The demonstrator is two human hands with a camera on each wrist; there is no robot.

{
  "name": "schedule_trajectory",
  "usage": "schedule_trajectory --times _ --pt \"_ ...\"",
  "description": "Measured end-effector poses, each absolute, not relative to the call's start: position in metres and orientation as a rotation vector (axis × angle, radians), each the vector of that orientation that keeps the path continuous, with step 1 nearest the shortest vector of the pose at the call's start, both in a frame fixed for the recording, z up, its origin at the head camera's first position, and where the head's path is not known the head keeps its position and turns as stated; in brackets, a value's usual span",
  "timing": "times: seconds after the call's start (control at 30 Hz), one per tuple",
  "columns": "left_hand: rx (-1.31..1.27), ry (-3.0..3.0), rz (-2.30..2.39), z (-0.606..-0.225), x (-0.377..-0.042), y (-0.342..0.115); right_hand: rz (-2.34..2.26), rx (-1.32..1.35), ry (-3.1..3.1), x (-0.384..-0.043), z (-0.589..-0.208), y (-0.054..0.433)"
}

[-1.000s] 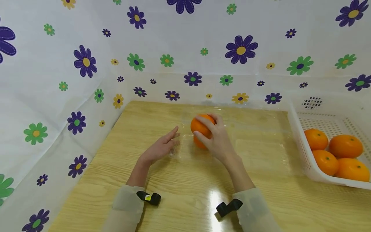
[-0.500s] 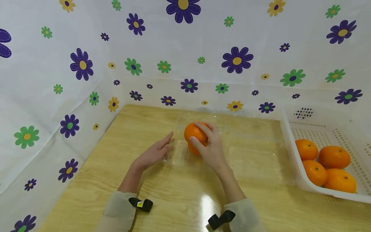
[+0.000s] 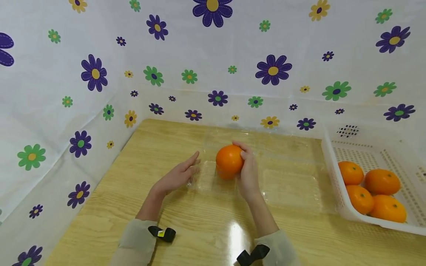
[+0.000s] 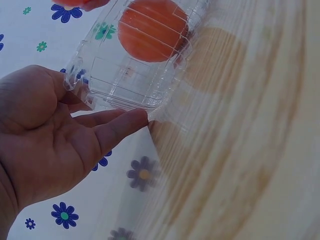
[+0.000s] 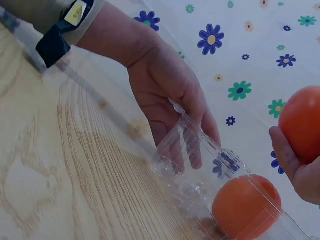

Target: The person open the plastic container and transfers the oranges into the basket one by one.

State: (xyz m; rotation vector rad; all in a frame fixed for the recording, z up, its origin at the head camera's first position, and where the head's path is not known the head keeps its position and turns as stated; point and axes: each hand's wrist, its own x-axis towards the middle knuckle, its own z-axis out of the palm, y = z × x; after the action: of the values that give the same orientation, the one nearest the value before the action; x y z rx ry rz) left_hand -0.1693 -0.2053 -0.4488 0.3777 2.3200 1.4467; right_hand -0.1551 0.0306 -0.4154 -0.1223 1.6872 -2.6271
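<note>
My right hand (image 3: 249,175) holds an orange (image 3: 229,159) from its right side, with the fingers behind it. In the right wrist view, this orange (image 5: 302,122) is raised above a second orange (image 5: 245,207), which sits inside a clear plastic clamshell box (image 4: 120,90). The head view shows only the lower part of that second orange (image 3: 226,175), just under the held one. At the box's left end is my left hand (image 3: 174,178). Its extended fingers (image 4: 122,127) touch the end wall, as the left wrist view shows.
The box's flat, see-through right part (image 3: 289,184) spreads across the wooden table (image 3: 186,229). To the right stands a white perforated basket (image 3: 339,184) with several oranges (image 3: 382,181) in it. A flowered white sheet (image 3: 199,48) rises behind and on the left.
The right hand has turned and slid from over the top of the orange to its right side, exposing more of the fruit. The left hand stays at the box. The head view has shifted slightly.
</note>
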Motion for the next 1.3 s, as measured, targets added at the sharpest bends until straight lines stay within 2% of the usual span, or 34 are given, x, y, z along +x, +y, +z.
schedule_trajectory --times 0.17,0.3,0.5,0.87,1.3 --pt "0.368 2.338 1.430 -0.449 -0.171 -0.205 -2.700 0.125 1.248 -0.158 -0.417 0.034" --pt "0.375 2.328 1.444 -0.448 -0.171 -0.203 -2.684 0.195 1.017 -0.160 -0.420 0.041" --pt "0.360 2.332 1.439 -0.446 -0.173 -0.202 -2.672 0.169 0.748 -0.162 -0.417 0.051" --pt "0.390 2.334 1.441 -0.446 -0.174 -0.204 -2.723 -0.033 0.565 -0.159 -0.418 0.061" --pt "0.371 2.304 1.475 -0.450 -0.170 -0.203 -2.797 0.147 0.527 -0.159 -0.412 0.065"
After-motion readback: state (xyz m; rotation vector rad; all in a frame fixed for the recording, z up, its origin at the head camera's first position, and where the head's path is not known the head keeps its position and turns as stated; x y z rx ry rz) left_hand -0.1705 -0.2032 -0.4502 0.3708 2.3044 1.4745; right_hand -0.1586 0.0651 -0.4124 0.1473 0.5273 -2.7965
